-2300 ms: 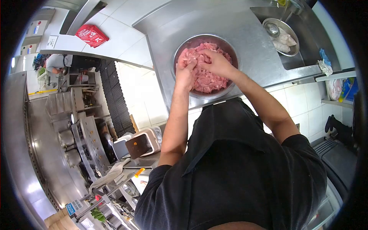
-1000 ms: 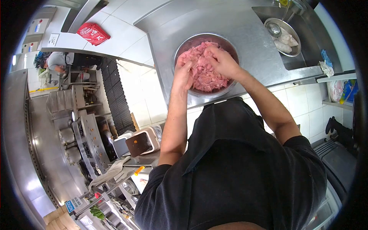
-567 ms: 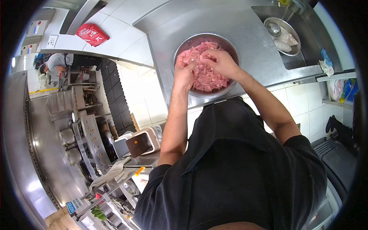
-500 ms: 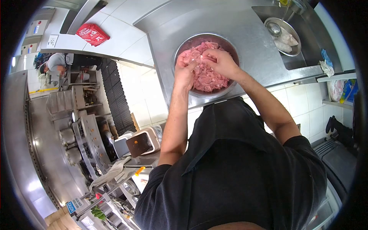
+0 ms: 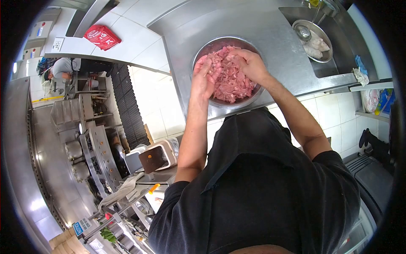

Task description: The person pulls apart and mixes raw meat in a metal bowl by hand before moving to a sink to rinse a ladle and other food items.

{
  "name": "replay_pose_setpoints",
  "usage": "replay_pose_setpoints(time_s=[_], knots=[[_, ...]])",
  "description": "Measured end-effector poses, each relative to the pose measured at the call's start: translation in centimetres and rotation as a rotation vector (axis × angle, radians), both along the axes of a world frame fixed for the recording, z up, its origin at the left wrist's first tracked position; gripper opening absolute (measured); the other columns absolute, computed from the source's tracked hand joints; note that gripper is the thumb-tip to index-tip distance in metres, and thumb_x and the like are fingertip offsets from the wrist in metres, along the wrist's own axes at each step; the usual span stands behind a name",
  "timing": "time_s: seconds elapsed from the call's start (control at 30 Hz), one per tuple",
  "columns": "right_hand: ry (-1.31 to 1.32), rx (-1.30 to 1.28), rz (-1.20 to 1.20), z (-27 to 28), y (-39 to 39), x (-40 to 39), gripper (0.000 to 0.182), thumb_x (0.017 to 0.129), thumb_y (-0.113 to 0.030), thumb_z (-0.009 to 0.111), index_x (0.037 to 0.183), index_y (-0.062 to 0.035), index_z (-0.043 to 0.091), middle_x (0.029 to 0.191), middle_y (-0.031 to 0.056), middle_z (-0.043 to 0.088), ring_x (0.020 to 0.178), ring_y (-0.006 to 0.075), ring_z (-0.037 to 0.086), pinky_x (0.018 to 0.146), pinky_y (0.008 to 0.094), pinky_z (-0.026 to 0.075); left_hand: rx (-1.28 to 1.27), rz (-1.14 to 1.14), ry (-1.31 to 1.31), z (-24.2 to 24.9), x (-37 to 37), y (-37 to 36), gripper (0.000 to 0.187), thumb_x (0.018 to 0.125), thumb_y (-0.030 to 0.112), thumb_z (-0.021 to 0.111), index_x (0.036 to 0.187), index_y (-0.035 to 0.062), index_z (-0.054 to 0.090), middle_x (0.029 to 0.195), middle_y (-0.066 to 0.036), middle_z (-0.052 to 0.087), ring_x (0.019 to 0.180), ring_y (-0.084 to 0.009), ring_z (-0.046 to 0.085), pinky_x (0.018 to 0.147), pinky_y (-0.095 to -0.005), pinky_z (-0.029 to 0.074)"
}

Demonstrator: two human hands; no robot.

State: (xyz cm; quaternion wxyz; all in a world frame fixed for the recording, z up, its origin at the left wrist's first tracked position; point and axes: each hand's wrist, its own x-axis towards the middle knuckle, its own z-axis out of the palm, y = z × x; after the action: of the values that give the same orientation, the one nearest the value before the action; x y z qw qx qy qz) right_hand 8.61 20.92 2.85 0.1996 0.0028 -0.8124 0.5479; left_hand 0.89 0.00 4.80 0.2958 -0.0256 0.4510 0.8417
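A round steel bowl [image 5: 259,94] stands on the metal counter, filled with pieces of raw meat [image 5: 231,82]. At the bowl's left side is my left hand [image 5: 204,78], palm turned inward, its fingers stretched out and apart over the meat. Whether a small scrap clings to it I cannot make out. My right hand [image 5: 253,67] reaches in from the right, fingers curled round meat near the bowl's far side; its fingertips are partly hidden.
A sink [image 5: 338,46] to the right holds a metal bowl [image 5: 330,41] with pale contents and a ladle [image 5: 303,32]. Blue and white cloths [image 5: 360,73] lie by its edge. A red packet [image 5: 102,37] is at upper left. Another person [image 5: 63,67] bends over farther left.
My hands were together over the meat, fingers pinched; now they are apart. The left has spread its fingers, and the right has moved slightly right. The other person has shifted a little.
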Motion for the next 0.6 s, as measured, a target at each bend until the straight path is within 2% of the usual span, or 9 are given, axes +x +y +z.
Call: replay_pose_setpoints(time_s=[0.03, 0.13, 0.23, 0.33, 0.43, 0.5, 0.57, 0.6], knots=[[-0.030, 0.010, 0.024, 0.1, 0.3, 0.1, 0.033, 0.096, -0.004, 0.064, 0.128, -0.0066, 0.070, 0.132, 0.0187, 0.069, 0.133, 0.0344, 0.060, 0.114, 0.0392, 0.046, -0.017, 0.007, -0.001, 0.2, 0.0, -0.1, 0.032, 0.104, 0.013, 0.065, 0.134, 0.0092, 0.056, 0.120, -0.008, 0.066, 0.104, -0.0244, 0.069, 0.091, -0.0391, 0.061], [-0.057, 0.192, -0.018, -0.2, 0.2, 0.4, 0.033, 0.095, -0.008, 0.065, 0.128, -0.0078, 0.070, 0.134, 0.0183, 0.068, 0.137, 0.0338, 0.055, 0.115, 0.0392, 0.044, -0.016, -0.019, 0.006, 0.6, 0.0, -0.1, 0.035, 0.105, 0.012, 0.062, 0.139, 0.0060, 0.054, 0.120, -0.008, 0.065, 0.105, -0.0232, 0.069, 0.092, -0.0407, 0.061], [0.009, 0.227, 0.023, 0.0, -0.4, -0.2, 0.035, 0.099, -0.012, 0.066, 0.133, -0.0038, 0.066, 0.145, 0.0166, 0.060, 0.125, 0.0303, 0.065, 0.108, 0.0369, 0.050, -0.010, -0.049, 0.003, 1.1, 0.3, 0.2, 0.041, 0.106, 0.007, 0.058, 0.145, 0.0020, 0.049, 0.124, -0.009, 0.064, 0.112, -0.0216, 0.066, 0.098, -0.0406, 0.058], [-0.088, 0.019, 0.113, 1.6, -2.0, -0.1, 0.035, 0.098, -0.013, 0.070, 0.131, -0.0031, 0.067, 0.144, 0.0174, 0.060, 0.124, 0.0258, 0.065, 0.104, 0.0355, 0.053, -0.024, -0.103, 0.072, 1.7, 1.2, 1.0, 0.046, 0.105, 0.003, 0.054, 0.150, -0.0004, 0.044, 0.136, -0.010, 0.062, 0.123, -0.0209, 0.062, 0.106, -0.0397, 0.053], [0.041, 0.074, 0.034, 0.9, -2.6, -0.6, 0.034, 0.096, -0.013, 0.073, 0.128, -0.0022, 0.068, 0.130, 0.0157, 0.068, 0.110, 0.0194, 0.069, 0.093, 0.0334, 0.056, -0.081, -0.144, 0.165, 2.0, 1.7, 1.4, 0.050, 0.104, 0.001, 0.055, 0.152, -0.0011, 0.042, 0.147, -0.013, 0.057, 0.132, -0.0217, 0.057, 0.109, -0.0385, 0.049], [-0.091, 0.006, 0.055, 1.5, -2.7, -0.3, 0.032, 0.095, -0.018, 0.073, 0.123, -0.0031, 0.069, 0.123, 0.0183, 0.071, 0.123, 0.0305, 0.064, 0.105, 0.0391, 0.049, -0.162, -0.136, 0.200, 2.3, 1.8, 1.5, 0.050, 0.104, 0.000, 0.056, 0.152, -0.0013, 0.042, 0.148, -0.014, 0.056, 0.133, -0.0219, 0.057, 0.110, -0.0385, 0.049], [-0.184, -0.007, 0.074, 2.3, -2.6, -0.1, 0.030, 0.094, -0.021, 0.073, 0.118, -0.0031, 0.070, 0.116, 0.0200, 0.072, 0.126, 0.0353, 0.063, 0.109, 0.0421, 0.047, -0.231, -0.129, 0.263, 2.1, 1.8, 1.5, 0.049, 0.104, -0.001, 0.055, 0.151, -0.0002, 0.044, 0.145, -0.013, 0.058, 0.129, -0.0199, 0.059, 0.106, -0.0359, 0.051], [-0.209, 0.015, 0.081, 2.6, -2.5, 0.0, 0.029, 0.093, -0.021, 0.074, 0.116, -0.0027, 0.071, 0.113, 0.0204, 0.072, 0.123, 0.0344, 0.064, 0.106, 0.0421, 0.048, -0.259, -0.127, 0.311, 1.8, 1.6, 1.5, 0.048, 0.104, -0.002, 0.055, 0.151, 0.0010, 0.045, 0.141, -0.012, 0.061, 0.125, -0.0179, 0.060, 0.102, -0.0333, 0.053]])
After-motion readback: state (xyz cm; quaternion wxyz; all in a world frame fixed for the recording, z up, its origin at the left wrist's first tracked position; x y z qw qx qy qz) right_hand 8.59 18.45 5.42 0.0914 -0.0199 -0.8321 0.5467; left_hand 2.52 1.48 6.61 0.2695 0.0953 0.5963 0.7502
